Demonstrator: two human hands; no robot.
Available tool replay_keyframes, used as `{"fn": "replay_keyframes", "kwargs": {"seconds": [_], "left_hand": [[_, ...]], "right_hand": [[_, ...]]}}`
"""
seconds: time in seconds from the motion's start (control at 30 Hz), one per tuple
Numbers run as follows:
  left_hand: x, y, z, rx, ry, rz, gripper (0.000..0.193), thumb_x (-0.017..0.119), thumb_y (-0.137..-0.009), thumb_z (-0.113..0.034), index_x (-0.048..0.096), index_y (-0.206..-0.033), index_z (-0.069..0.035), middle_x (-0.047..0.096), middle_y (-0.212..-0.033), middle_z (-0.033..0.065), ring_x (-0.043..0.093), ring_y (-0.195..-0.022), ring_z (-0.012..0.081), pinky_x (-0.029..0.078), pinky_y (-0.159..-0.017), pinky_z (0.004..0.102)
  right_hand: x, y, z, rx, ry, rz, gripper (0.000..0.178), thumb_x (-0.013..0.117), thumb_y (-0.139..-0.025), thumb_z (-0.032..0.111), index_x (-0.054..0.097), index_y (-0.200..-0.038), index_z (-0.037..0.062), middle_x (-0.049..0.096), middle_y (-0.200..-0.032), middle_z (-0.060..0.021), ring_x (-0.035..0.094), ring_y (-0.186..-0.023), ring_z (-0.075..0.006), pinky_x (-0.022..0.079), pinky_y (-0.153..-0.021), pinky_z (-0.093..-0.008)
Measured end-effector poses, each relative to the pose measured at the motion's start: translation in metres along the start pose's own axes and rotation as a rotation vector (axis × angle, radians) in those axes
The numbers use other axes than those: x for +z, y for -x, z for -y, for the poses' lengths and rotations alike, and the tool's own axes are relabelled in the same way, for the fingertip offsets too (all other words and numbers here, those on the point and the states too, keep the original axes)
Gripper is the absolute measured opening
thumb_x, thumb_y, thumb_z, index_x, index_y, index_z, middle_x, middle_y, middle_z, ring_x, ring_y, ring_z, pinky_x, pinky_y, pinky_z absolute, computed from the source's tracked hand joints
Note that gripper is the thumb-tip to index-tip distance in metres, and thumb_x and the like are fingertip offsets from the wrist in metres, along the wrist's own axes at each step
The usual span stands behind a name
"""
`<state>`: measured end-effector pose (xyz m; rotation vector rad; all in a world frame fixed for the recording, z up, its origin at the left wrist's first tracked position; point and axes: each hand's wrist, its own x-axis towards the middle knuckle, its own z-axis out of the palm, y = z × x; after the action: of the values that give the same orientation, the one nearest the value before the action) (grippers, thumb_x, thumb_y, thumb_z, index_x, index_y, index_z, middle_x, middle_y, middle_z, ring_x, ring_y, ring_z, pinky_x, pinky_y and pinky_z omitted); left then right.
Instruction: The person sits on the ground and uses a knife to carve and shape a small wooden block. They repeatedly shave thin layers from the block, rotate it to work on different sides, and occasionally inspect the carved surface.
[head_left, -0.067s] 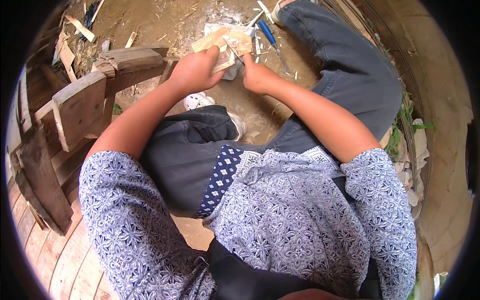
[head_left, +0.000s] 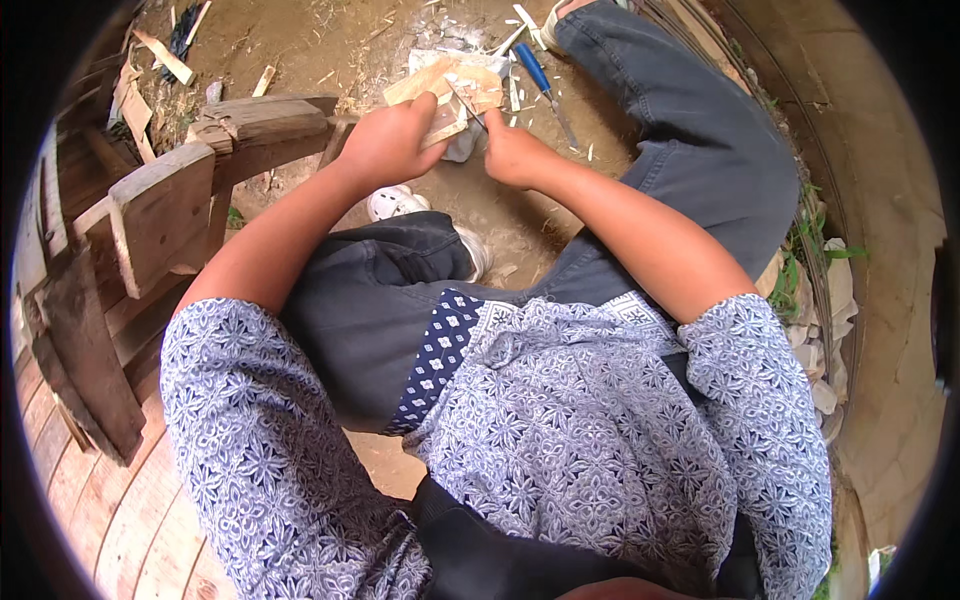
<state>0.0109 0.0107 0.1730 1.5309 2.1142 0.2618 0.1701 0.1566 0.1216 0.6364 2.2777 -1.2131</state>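
My left hand (head_left: pixel 392 140) is closed around a small pale piece of wood (head_left: pixel 446 128), its thumb lying along the top. In my right hand (head_left: pixel 518 157) is a knife, its handle hidden by my fingers. The thin dark knife blade (head_left: pixel 466 101) slants up and left across the pale wood. Beneath lies a flat light-coloured wooden board (head_left: pixel 420 82) on something whitish (head_left: pixel 461 148), strewn with small shavings. To the right, a chisel-like tool with a blue handle (head_left: pixel 533 66) lies on the ground, apart from both hands.
Rough timber pieces (head_left: pixel 165 215) stand at the left beside a slatted wooden surface (head_left: pixel 110 520). Wood scraps (head_left: pixel 163 56) and shavings litter the dirt floor. My bent legs (head_left: pixel 720 170) frame the work. Stones (head_left: pixel 815 340) and plants line the right, beside a wooden board (head_left: pixel 890 330).
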Motion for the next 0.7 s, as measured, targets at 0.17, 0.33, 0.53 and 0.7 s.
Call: {"fn": "replay_keyframes", "kwargs": {"seconds": [0.17, 0.33, 0.53, 0.7], "left_hand": [[-0.011, -0.005, 0.01, -0.047, -0.019, -0.054, 0.041, 0.067, -0.087, -0.036, 0.048, -0.101, -0.002, 0.064, -0.08, 0.0259, 0.064, -0.079, 0.0463, 0.05, -0.069, 0.0543], [-0.005, -0.004, 0.007, -0.057, 0.087, -0.047, 0.043, 0.066, -0.088, -0.039, 0.048, -0.101, -0.002, 0.065, -0.081, 0.0255, 0.064, -0.079, 0.0465, 0.05, -0.069, 0.0548], [0.004, 0.0, -0.01, -0.133, -0.016, -0.099, 0.043, 0.068, -0.088, -0.039, 0.048, -0.101, -0.003, 0.065, -0.08, 0.0251, 0.065, -0.077, 0.0455, 0.052, -0.066, 0.0532], [0.003, 0.001, -0.018, -0.126, -0.01, -0.058, 0.04, 0.069, -0.085, -0.032, 0.047, -0.101, -0.003, 0.067, -0.086, 0.0213, 0.067, -0.081, 0.0418, 0.054, -0.068, 0.0502]], "right_hand": [[-0.011, -0.013, 0.014, 0.027, 0.014, -0.025, 0.032, 0.045, -0.09, 0.012, 0.04, -0.116, -0.0059, 0.064, -0.085, -0.0364, 0.067, -0.076, -0.0477, 0.052, -0.071, -0.0531], [-0.033, -0.016, 0.035, 0.109, 0.122, 0.18, 0.034, 0.049, -0.085, 0.009, 0.055, -0.109, -0.0144, 0.068, -0.084, -0.0314, 0.07, -0.064, -0.0363, 0.056, -0.054, -0.0434], [-0.035, -0.007, 0.045, 0.107, 0.212, 0.211, 0.03, 0.052, -0.081, 0.006, 0.063, -0.103, -0.0126, 0.07, -0.086, -0.0278, 0.071, -0.064, -0.0345, 0.057, -0.052, -0.0418], [-0.008, -0.027, 0.019, 0.059, 0.23, 0.109, 0.027, 0.056, -0.082, 0.007, 0.066, -0.102, -0.0086, 0.071, -0.089, -0.0249, 0.071, -0.065, -0.0339, 0.057, -0.052, -0.042]]}}
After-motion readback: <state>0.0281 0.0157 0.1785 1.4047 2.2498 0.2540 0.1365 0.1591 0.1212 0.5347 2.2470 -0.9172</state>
